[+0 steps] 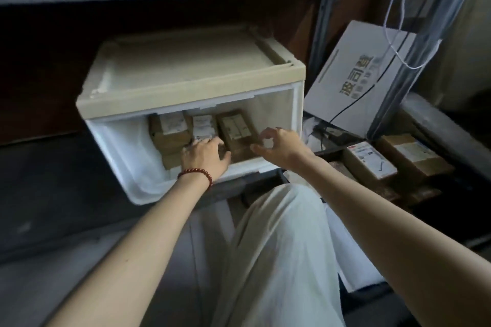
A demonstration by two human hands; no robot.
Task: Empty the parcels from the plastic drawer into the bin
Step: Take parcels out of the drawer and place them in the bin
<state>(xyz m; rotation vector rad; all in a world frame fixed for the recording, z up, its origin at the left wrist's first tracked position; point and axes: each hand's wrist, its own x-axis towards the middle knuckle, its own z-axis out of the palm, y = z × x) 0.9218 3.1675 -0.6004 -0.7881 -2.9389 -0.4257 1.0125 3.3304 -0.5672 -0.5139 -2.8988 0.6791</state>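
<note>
L hand (204, 155) is reaching into the open plastic drawer (127, 156), resting on the middle parcel (203, 127), but can't tell if its fingers are gripping; R hand (276, 145) is hovering just beside the right parcel (236, 130), fingers loosely curled, holding nothing. Parcels are sitting packed tight in the drawer, incl. a left stack (170, 135), and the bin (328, 153) is waiting at right w/ boxes (369, 162) inside. Imo the step is going best by clamping one parcel between both hands and lifting it clear of the front lip, not dragging neighbours.
</note>
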